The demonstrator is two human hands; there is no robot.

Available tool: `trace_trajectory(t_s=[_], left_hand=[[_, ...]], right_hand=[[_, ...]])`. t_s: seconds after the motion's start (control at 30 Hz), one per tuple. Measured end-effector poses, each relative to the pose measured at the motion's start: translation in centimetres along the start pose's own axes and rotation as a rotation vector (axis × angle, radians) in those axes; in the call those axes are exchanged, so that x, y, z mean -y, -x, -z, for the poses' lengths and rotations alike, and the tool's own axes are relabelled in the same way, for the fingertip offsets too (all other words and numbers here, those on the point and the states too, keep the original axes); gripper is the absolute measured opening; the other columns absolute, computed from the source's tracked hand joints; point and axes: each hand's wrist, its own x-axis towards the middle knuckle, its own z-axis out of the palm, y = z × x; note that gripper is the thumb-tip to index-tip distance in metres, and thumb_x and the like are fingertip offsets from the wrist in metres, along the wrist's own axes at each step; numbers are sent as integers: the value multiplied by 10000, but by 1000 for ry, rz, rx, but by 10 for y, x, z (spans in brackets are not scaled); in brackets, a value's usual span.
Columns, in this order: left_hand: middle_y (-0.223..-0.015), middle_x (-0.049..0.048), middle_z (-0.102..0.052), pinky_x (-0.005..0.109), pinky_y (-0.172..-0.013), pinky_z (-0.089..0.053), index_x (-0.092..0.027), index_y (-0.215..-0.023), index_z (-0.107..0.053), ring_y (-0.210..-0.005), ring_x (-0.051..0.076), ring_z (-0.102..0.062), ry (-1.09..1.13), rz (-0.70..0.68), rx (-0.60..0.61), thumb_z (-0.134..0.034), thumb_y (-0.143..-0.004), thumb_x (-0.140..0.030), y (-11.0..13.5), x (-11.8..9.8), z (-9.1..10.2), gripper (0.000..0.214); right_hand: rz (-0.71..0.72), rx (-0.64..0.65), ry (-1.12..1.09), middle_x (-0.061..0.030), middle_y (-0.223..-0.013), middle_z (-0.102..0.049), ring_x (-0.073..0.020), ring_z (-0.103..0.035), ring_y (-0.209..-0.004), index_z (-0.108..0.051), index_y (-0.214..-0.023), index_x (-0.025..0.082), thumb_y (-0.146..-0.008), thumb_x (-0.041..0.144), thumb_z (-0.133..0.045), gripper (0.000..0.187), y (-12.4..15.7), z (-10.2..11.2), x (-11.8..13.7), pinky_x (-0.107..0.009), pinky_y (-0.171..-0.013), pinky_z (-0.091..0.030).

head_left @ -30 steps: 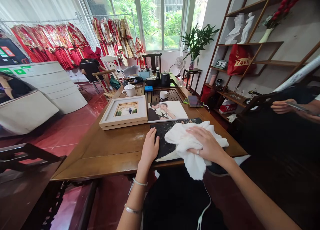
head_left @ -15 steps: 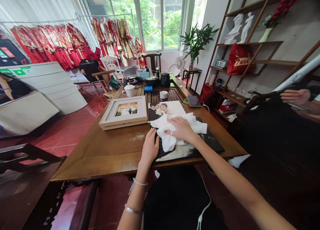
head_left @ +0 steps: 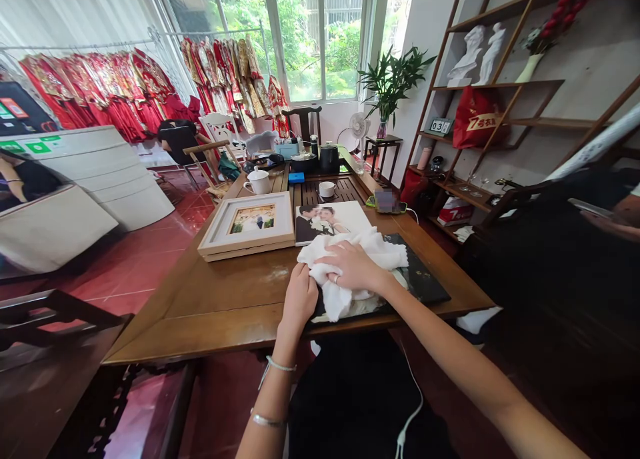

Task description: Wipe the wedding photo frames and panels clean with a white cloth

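Note:
A dark photo panel [head_left: 425, 279] with a pale picture on it lies flat near the table's front edge. Bunched over most of it is a white cloth [head_left: 385, 252]. My right hand [head_left: 347, 266] presses down on the cloth, its fingers curled into the folds. At the panel's left edge, my left hand [head_left: 301, 296] is closed with bent fingers, close against the cloth. A light photo print of two people [head_left: 320, 222] lies just beyond, partly covered by the cloth. To the left rests a pale wooden picture frame [head_left: 250, 222] with a small photo inside.
On the wooden table [head_left: 215, 306] stand a lidded white mug [head_left: 259, 180], a small white cup [head_left: 327, 189], a blue box [head_left: 297, 177] and a phone [head_left: 390, 202] with a cable. At the right, a person's hand [head_left: 607, 222] holds a phone. A wooden chair [head_left: 55, 312] stands lower left.
My right hand has slid slightly left and toward me, drawing the cloth with it. My left fingers have curled in more. The other person's hand at right has moved lower and further right.

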Motion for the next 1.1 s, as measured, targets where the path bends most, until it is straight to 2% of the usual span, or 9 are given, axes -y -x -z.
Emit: trace_trajectory(t_s=[0.17, 0.27, 0.43, 0.53, 0.67, 0.87, 0.97, 1.1], left_hand=[[-1399, 129, -548, 470, -1148, -336, -171, -1249, -594, -1373, 266, -423, 71, -11, 19, -406, -898, -175, 1, 6, 0, 398], [-1426, 147, -527, 464, -1155, -333, -151, -1271, -587, -1394, 274, -403, 87, -46, 28, -473, -867, -187, 2, 13, -2, 421], [-1448, 162, -501, 453, -1162, -330, -133, -1306, -560, -1371, 234, -445, 133, 7, -50, -374, -929, -219, 1, 16, -6, 429], [-1434, 178, -515, 449, -1167, -322, -110, -1289, -577, -1369, 233, -448, 134, 44, -35, -350, -946, -245, -1, 13, -5, 432], [-1431, 195, -516, 445, -1160, -336, -88, -1275, -591, -1369, 250, -448, 121, 30, 5, -379, -935, -249, -3, 14, -1, 432], [-1394, 128, -572, 428, -1160, -341, -167, -1265, -613, -1373, 246, -443, 127, -29, 43, -428, -916, -246, -3, 17, 1, 403], [-1435, 139, -528, 432, -1159, -341, -153, -1293, -584, -1384, 242, -427, 87, -27, 31, -415, -922, -228, -1, 17, -1, 415], [-1482, 186, -456, 437, -1170, -325, -89, -1340, -523, -1409, 245, -391, 21, -19, -5, -383, -937, -221, 3, 14, -4, 447]], right_hand=[[116, 25, -106, -61, -1320, -579, -341, -444, -1210, -672, -1187, 323, -797, 272, -591, 401, 31, 4, 8, -532, -954, -377], [215, 62, -205, -40, -1375, -555, -333, -426, -1266, -700, -1145, 334, -762, 263, -638, 394, 49, 8, 7, -540, -1012, -329], [351, 122, -338, 14, -1392, -550, -285, -404, -1322, -725, -1093, 354, -702, 218, -702, 414, 72, 12, 0, -483, -1083, -270], [338, 114, -327, 2, -1384, -560, -288, -414, -1320, -710, -1128, 345, -711, 228, -700, 433, 73, 12, 3, -483, -1077, -279], [253, 65, -239, -36, -1362, -575, -324, -444, -1277, -673, -1196, 338, -761, 295, -666, 437, 56, 9, 14, -521, -1031, -319], [132, -54, -158, -45, -1247, -640, -316, -482, -1201, -720, -1047, 283, -781, 299, -640, 279, 33, 3, 22, -488, -979, -367], [220, -22, -186, -38, -1267, -636, -312, -489, -1211, -729, -1042, 287, -769, 281, -646, 285, 38, 4, 19, -505, -1013, -340], [323, 65, -308, -19, -1323, -612, -301, -461, -1280, -736, -1069, 316, -713, 237, -681, 368, 60, 9, 12, -501, -1050, -316]])
